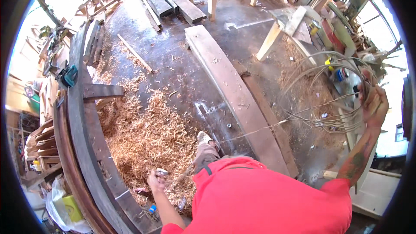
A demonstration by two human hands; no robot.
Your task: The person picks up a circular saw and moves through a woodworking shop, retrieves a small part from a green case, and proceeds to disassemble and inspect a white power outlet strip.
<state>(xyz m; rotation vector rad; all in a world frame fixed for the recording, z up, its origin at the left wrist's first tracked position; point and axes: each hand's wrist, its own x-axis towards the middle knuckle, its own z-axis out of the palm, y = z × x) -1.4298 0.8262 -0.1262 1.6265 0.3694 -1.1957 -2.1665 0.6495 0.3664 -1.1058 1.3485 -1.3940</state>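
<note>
A bundle of looped pale cord hangs from my right hand, which is raised at the far right with its fingers closed round the coils. One strand of it runs left across the long plank toward my foot. Low on the left, my left hand is closed on a small silvery object, too small to name. Beneath that hand spreads a heap of curled wood shavings.
A long dark beam bench with a side arm stands on the left. Thick boards lie at the back, and a thin stick is on the floor. A wooden table stands at the right. A blue cap lies near the shavings.
</note>
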